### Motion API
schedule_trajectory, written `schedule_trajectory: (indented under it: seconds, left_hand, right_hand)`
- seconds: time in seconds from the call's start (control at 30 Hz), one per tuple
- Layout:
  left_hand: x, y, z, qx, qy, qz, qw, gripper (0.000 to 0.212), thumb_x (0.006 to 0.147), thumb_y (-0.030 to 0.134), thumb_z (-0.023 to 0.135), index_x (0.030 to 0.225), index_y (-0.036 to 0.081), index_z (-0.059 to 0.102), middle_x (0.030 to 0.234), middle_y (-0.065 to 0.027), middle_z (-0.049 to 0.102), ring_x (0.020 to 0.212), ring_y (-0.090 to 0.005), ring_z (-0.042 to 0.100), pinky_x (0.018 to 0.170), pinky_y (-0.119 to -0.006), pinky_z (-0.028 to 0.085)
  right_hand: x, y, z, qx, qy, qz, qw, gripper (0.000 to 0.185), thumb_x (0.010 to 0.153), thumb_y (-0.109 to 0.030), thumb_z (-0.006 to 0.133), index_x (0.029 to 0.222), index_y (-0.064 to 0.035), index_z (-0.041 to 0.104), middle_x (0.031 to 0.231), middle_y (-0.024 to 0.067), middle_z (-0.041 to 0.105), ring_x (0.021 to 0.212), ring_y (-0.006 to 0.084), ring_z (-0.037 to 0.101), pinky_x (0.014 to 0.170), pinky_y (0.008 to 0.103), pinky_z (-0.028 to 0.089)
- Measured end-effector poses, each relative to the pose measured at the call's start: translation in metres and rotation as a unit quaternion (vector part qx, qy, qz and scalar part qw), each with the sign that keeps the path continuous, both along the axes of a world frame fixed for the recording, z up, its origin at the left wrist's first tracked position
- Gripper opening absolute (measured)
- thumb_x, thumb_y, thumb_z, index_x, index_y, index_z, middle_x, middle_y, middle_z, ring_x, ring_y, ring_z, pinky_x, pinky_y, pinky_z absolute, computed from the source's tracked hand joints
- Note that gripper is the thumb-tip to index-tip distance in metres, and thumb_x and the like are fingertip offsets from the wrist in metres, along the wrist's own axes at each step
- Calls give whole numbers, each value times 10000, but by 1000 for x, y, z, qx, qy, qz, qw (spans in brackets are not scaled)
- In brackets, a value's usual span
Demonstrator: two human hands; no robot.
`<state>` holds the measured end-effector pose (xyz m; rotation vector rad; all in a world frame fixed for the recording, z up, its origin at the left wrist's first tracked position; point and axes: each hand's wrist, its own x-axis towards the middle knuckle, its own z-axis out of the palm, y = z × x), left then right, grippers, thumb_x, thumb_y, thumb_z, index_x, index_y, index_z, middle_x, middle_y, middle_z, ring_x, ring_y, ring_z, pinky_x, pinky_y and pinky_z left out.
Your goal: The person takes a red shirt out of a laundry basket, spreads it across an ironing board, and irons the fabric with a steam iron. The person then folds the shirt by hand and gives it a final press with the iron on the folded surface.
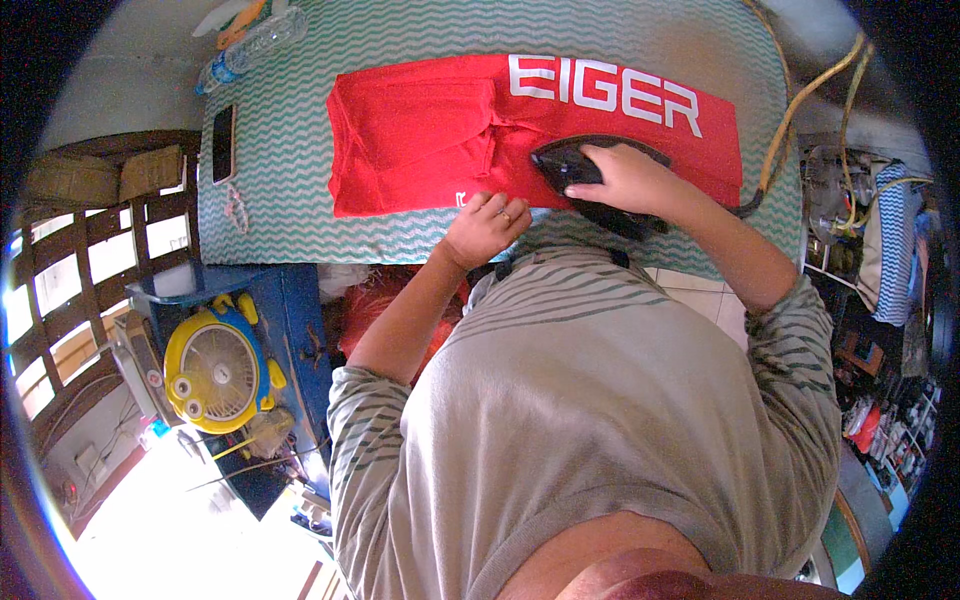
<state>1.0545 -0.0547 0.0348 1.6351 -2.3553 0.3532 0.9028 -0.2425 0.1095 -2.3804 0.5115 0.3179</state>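
A folded red T-shirt (420,142) lies across a table covered with a green-and-white zigzag cloth (285,157). It bears large white lettering along its far side. My right hand (626,180) grips a black clothes iron (562,161), which rests on the near right part of the shirt with its tip towards the left. The hand and wrist hide part of the iron. At the shirt's near edge, left of the iron, the curled fingers of my left hand (487,225) pinch the fabric; their tips are partly hidden.
A smartphone (223,144) and a thin pinkish loop (237,208) lie at the table's left. Behind them is a clear plastic bottle (255,49). A thick yellowish cord (795,112) runs along the right side. A yellow-and-blue fan (217,371) stands below left beside a blue cabinet (289,337).
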Motion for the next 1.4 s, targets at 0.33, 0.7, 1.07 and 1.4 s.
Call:
schedule_trajectory:
  seconds: [0.33,0.7,1.07,1.4]
  left_hand:
    - [20,28,13,-71,25,129,989,205,664,172,589,866,141,575,817,-6,515,718,-170,496,620,-324,399]
    - [29,-70,33,-58,72,123,988,249,721,110,541,966,67,547,972,-73,554,928,-234,521,835,-372,395]
    - [27,-114,23,90,-10,23,996,254,698,130,481,941,75,536,930,-79,536,901,-226,509,806,-349,404]
    - [14,-127,18,157,1,16,987,250,690,127,491,932,79,531,920,-66,525,874,-217,508,816,-348,397]
  right_hand:
    - [-7,19,2,-3,20,32,999,489,711,-454,565,874,1,492,730,238,570,701,389,564,640,452,450]
    - [-91,-34,74,70,-111,-196,972,540,685,-377,651,1037,4,502,809,123,600,689,200,596,630,308,469]
    - [-152,-138,28,67,-15,-365,929,403,763,-393,576,933,-33,513,532,-2,455,407,88,432,380,231,342]
    - [-122,-211,-13,30,-8,-365,930,460,723,-460,576,936,-53,541,606,45,525,416,140,479,371,268,384]
